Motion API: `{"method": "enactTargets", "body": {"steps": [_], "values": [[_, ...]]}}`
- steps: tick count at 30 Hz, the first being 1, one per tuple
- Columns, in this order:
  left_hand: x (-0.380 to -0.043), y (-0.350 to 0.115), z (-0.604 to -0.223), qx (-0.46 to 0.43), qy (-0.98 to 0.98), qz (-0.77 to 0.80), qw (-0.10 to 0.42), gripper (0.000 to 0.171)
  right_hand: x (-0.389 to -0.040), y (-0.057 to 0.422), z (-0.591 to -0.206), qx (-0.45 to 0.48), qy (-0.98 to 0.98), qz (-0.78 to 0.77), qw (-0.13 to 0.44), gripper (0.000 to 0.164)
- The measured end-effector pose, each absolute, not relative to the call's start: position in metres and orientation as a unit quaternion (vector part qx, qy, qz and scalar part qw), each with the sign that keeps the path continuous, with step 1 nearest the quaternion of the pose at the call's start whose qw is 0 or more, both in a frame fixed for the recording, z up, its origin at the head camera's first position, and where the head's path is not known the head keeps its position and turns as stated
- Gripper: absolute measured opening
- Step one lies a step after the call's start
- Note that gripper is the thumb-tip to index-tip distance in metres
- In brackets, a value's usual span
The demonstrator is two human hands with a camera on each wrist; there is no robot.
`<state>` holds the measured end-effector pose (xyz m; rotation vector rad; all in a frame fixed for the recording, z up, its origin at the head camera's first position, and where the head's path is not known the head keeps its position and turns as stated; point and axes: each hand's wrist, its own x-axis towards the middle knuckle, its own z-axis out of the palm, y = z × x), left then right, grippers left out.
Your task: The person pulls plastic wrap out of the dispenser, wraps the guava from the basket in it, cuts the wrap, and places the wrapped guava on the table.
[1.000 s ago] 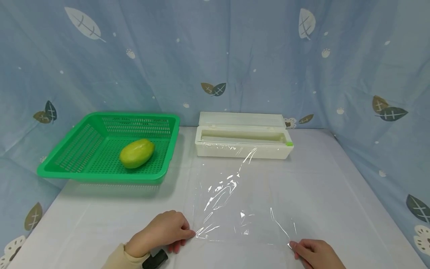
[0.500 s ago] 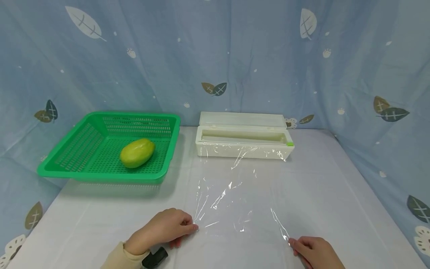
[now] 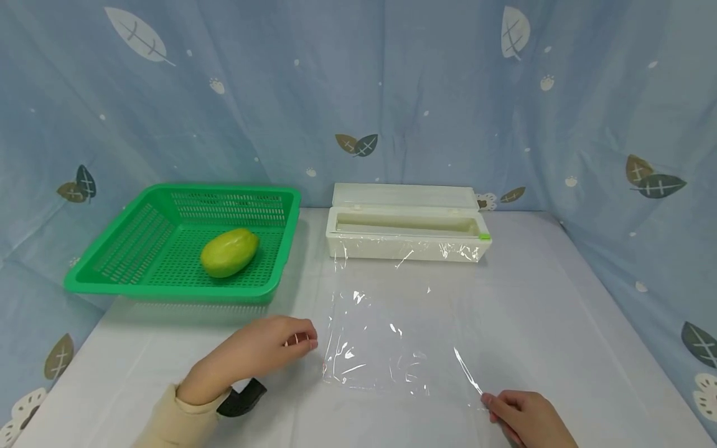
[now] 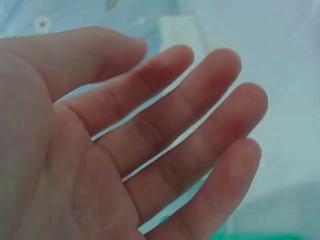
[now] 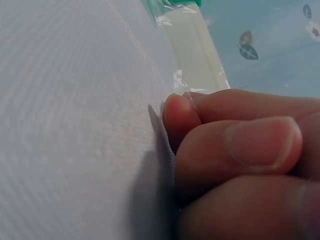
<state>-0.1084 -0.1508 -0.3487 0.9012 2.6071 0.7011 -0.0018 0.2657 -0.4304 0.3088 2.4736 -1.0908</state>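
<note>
A clear sheet of cling film lies on the white table, running from the white dispenser box toward me. My right hand pinches the film's near right corner; in the right wrist view its thumb and fingers press together just above the tabletop. To the left of the film's near left edge, my left hand hovers apart from it and holds nothing. The left wrist view shows that hand's palm with the fingers straight and spread.
A green slotted basket stands at the back left with a yellow-green fruit inside. The dispenser box has its lid open at the back centre. A blue leaf-print curtain surrounds the table on three sides.
My left hand has let go of the film's near left corner and moved left and away from it. The film has settled flatter on the table. The right hand has kept its pinch.
</note>
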Motion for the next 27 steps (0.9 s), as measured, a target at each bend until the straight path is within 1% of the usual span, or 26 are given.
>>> {"method": "enactTargets", "body": {"steps": [3, 5, 10, 15, 20, 23, 25, 27], "values": [[-0.116, -0.159, -0.331, 0.312, 0.906, 0.261, 0.119, 0.009, -0.002, 0.267, -0.431, 0.107, 0.886, -0.399, 0.213, 0.043], [-0.121, -0.165, -0.321, 0.307, 0.907, 0.273, 0.087, 0.009, -0.002, 0.268, -0.431, 0.106, 0.885, -0.401, 0.214, 0.043], [-0.131, -0.182, -0.299, 0.262, 0.915, 0.307, 0.015, 0.009, -0.002, 0.270, -0.432, 0.108, 0.879, -0.409, 0.218, 0.043], [-0.146, -0.194, -0.286, 0.210, 0.908, 0.362, -0.021, 0.017, -0.002, 0.272, -0.430, 0.089, 0.880, -0.415, 0.212, 0.041], [-0.177, -0.202, -0.284, 0.158, 0.890, 0.423, -0.065, 0.022, -0.003, 0.274, -0.429, 0.089, 0.884, -0.410, 0.208, 0.041], [-0.195, -0.208, -0.287, 0.122, 0.888, 0.435, -0.083, 0.028, -0.003, 0.273, -0.430, 0.103, 0.880, -0.412, 0.215, 0.042], [-0.205, -0.212, -0.290, 0.101, 0.893, 0.432, -0.075, 0.032, -0.002, 0.272, -0.430, 0.107, 0.878, -0.414, 0.216, 0.043], [-0.213, -0.216, -0.293, 0.088, 0.897, 0.429, -0.053, 0.037, -0.001, 0.271, -0.430, 0.112, 0.876, -0.416, 0.218, 0.044]]}}
